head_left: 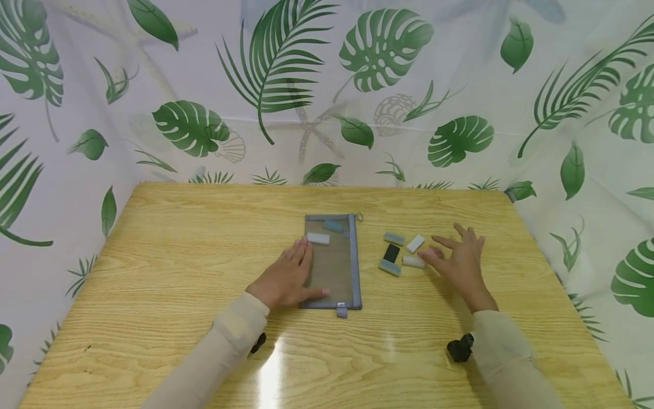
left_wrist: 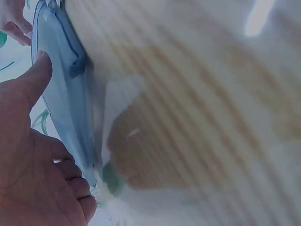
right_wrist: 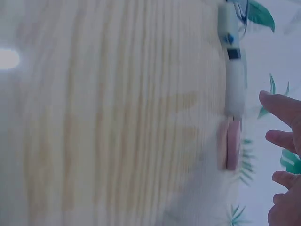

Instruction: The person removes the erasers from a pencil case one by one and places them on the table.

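Observation:
My left hand rests with extended fingers on the left side of a grey mesh zip pouch, its thumb over the lower part. Through the mesh, a white eraser and a blue eraser show near the top. My right hand hovers with spread fingers at the right of a loose group of erasers. Nearest its thumb are a pink eraser and a white eraser. Another white eraser, two grey-blue erasers and a black block lie further left.
The wood-grain table spreads around both hands. A leaf-print cloth stands behind it and along both sides. A metal ring hangs at the pouch's upper right corner, and a small fabric tab sticks out below.

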The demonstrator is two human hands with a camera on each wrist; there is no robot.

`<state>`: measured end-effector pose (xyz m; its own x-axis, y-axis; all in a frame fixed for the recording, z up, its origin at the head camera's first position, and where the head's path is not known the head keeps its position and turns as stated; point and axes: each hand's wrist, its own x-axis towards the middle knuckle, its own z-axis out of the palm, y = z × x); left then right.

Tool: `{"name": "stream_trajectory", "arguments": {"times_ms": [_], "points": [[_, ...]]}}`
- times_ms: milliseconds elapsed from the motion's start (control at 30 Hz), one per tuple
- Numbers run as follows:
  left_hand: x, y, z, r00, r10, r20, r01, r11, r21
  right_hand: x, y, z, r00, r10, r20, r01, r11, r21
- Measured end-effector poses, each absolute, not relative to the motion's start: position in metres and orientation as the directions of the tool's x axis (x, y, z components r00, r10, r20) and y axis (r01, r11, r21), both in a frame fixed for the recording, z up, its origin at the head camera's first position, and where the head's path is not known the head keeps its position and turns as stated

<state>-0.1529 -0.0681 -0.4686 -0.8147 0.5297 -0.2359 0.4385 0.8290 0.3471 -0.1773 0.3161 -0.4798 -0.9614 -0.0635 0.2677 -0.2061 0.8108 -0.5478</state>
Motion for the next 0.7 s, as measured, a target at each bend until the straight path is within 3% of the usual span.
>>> {"name": "stream_trajectory", "arguments": {"times_ms": [700], "points": [[-0.181,-0.062,-0.470,-0.824,0.495,-0.274,0.408,0.856,0.318,-0.202,0.219,-0.495,-0.947,-0.258,0.191,-0.321,0.766,-0.557]]}}
